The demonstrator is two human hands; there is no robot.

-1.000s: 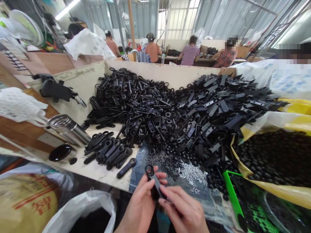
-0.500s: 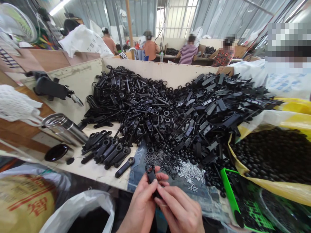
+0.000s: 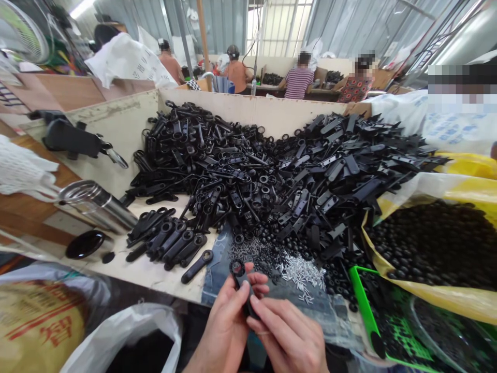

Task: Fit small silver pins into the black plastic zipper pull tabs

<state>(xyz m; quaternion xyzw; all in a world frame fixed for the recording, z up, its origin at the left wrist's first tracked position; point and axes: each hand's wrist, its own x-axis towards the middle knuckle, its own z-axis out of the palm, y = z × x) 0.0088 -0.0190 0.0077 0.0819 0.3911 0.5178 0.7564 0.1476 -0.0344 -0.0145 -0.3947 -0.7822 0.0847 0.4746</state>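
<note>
Between my hands is a black plastic handle (image 3: 237, 269) with a ring-shaped end pointing away from me. My left hand (image 3: 229, 316) is closed around it, thumb lying on top. The fingers of my right hand (image 3: 287, 331) pinch its near end; whether they also hold some small part is hidden. Just beyond lie silver pins (image 3: 303, 272), small dark screws (image 3: 248, 248) and black beads on a blue cloth (image 3: 217, 269). A single similar handle (image 3: 197, 266) rests to the left, beside a row of several more handles (image 3: 171, 241).
Large heaps of black handle parts (image 3: 202, 150) and flat black pieces (image 3: 341, 160) fill the bin. At right are a yellow sack of black balls (image 3: 438, 243) and a green tray (image 3: 361, 300). A steel flask (image 3: 101, 204) stands left; a white sack (image 3: 163, 321) sits below. Several people work behind.
The view has shifted slightly, so most things sit a little further left. Both hands keep their hold on the handle, with hardly any movement of the fingers.
</note>
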